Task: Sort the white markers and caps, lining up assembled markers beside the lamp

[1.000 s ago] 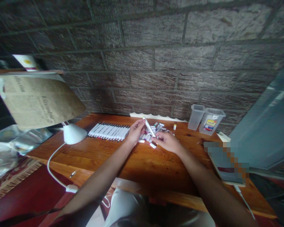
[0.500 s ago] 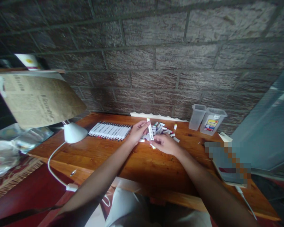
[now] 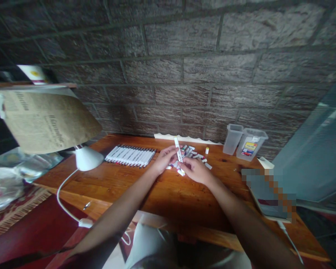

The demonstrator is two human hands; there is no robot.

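White marker [image 3: 178,150], one, upright with a slight leftward tilt, between your two hands.
Your left hand [image 3: 165,158] pinches its upper part, your right hand [image 3: 196,169] its lower end; dark print runs along the barrel. Around it: short white pieces [image 3: 195,154] with coloured ends, partly hidden by your hands. Left: pens in a row [image 3: 130,156] on the wooden table [image 3: 168,198], lamp [image 3: 88,159] beyond. Right: two clear containers [image 3: 233,140].

Tan newsprint-patterned lampshade [image 3: 50,121]: sideways "Gravu…", rest blurred. Right of lampshade: black print on slim white markers [image 3: 130,155], multicoloured label [image 3: 248,148] on clear plastic box [image 3: 260,139], illegible.
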